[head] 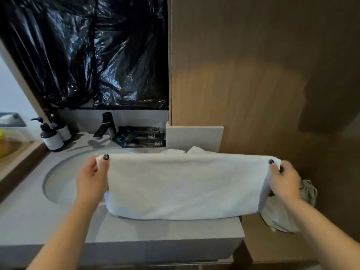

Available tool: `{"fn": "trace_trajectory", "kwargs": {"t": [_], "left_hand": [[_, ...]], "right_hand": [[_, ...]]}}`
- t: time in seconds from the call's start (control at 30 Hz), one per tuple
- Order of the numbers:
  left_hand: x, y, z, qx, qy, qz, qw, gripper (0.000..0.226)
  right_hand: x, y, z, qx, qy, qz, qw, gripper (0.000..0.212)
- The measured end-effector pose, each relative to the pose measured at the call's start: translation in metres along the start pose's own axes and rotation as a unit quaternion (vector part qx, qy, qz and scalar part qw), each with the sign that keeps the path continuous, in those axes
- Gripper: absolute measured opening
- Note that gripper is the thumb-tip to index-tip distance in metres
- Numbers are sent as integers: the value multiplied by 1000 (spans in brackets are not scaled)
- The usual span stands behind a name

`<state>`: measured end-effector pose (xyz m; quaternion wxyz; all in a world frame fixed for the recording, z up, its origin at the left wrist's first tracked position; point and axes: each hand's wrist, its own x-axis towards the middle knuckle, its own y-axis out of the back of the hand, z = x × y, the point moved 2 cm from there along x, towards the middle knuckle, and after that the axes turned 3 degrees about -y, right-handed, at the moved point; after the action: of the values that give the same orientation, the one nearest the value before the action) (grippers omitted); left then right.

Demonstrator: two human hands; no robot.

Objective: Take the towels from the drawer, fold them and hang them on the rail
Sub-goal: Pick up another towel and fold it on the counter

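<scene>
Left hand [92, 177] and right hand [283, 180] each pinch an upper corner of white towel [185, 186], stretched over table [29, 215].

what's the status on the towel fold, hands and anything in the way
Left hand and right hand each pinch an end of the white towel. Folded, held over counter. Nothing blocking.

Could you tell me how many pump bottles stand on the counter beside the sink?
2: the nearer pump bottle at the counter's left edge, the second pump bottle just behind it toward the wall. Others may be out of view.
</scene>
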<state>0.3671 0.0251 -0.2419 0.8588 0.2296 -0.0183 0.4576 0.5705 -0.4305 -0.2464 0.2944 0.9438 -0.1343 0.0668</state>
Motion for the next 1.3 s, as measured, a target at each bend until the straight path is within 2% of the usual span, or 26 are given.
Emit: {"fn": "trace_trajectory", "kwargs": {"t": [0.1, 0.23, 0.37, 0.47, 0.57, 0.67, 0.73, 0.83, 0.9, 0.97, 1.03, 1.13, 1.2, 1.3], "left_hand": [[5, 10, 36, -36, -30, 71, 996, 29], [27, 20, 88, -83, -83, 113, 987, 49], [47, 31, 140, -116, -148, 147, 971, 39], [64, 36, 165, -85, -202, 178, 959, 32], [80, 16, 164, -16, -158, 118, 980, 21], [84, -7, 158, 22, -105, 61, 992, 29], [83, -10, 156, -24, -96, 72, 992, 32], [85, -4, 159, -100, -83, 115, 985, 35], [82, -3, 174, -115, -62, 116, 985, 33], [74, -8, 196, -108, -72, 86, 988, 31], [59, -18, 218, -89, -122, 54, 987, 30], [34, -32, 242, -103, -182, 9, 978, 38], [23, -37, 251, -142, -174, -12, 974, 45], [13, -40, 257, -223, -129, -58, 965, 51]], "right_hand": [[8, 25, -38, 5, 51, 54, 997, 26], [30, 62, -94, 30, 109, 90, 990, 31], [47, 106, -144, 52, 163, 136, 976, 31], [57, 130, -167, 46, 192, 169, 966, 24], [64, 131, -176, -38, 180, 141, 973, 21], [61, 120, -176, -94, 132, 117, 980, 21], [57, 115, -176, -101, 118, 133, 979, 20], [53, 115, -183, -40, 113, 181, 976, 22], [48, 116, -190, -12, 98, 195, 976, 24], [39, 110, -200, 14, 78, 183, 980, 20], [23, 102, -216, 69, 85, 152, 982, 15], [-11, 88, -250, 72, 183, 85, 977, 17], [-36, 81, -273, 54, 240, 31, 969, 21], [-72, 78, -302, 80, 277, -80, 954, 24]]}}
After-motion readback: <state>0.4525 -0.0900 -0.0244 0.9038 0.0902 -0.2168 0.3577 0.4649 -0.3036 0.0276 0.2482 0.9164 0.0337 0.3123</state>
